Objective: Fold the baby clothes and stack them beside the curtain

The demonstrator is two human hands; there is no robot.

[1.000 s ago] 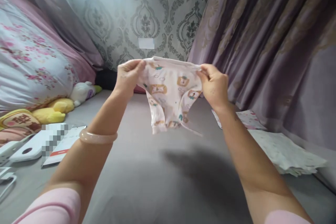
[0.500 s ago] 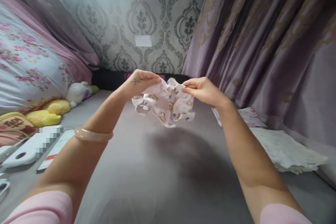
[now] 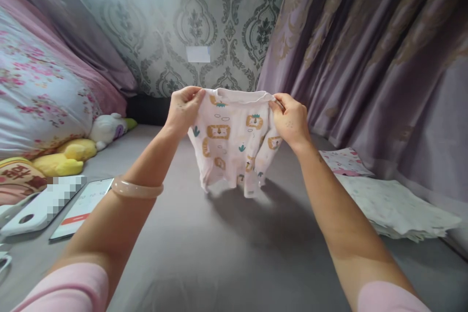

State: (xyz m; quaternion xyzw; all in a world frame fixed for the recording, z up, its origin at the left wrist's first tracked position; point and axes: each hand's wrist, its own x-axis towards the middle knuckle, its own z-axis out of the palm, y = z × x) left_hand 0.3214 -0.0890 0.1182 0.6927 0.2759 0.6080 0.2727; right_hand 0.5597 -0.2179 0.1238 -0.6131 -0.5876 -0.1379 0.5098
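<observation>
A small white-pink baby shirt (image 3: 234, 141) printed with lion faces and green leaves hangs in the air in the middle of the view. My left hand (image 3: 185, 109) pinches its left shoulder, beside the neckband. Its right shoulder is gripped by my right hand (image 3: 291, 117), fingers closed on the cloth. The neckband is stretched between the two hands at the top. Below, the hem hangs unevenly, close above the grey bed sheet (image 3: 226, 253), and casts a shadow there. A sleeve hangs down at the right.
To the right lie a stack of pale folded cloths (image 3: 398, 207) and a pink-patterned folded cloth (image 3: 345, 162). On the left are a phone (image 3: 82, 209), a white case-like object (image 3: 32, 214), plush toys (image 3: 60, 156) and a floral pillow (image 3: 40, 83). Curtains (image 3: 365, 48) hang at the right.
The baby shirt was bunched and crumpled between my hands; now it hangs spread out. My hands have moved apart and slightly up, pulling the neckline wide.
</observation>
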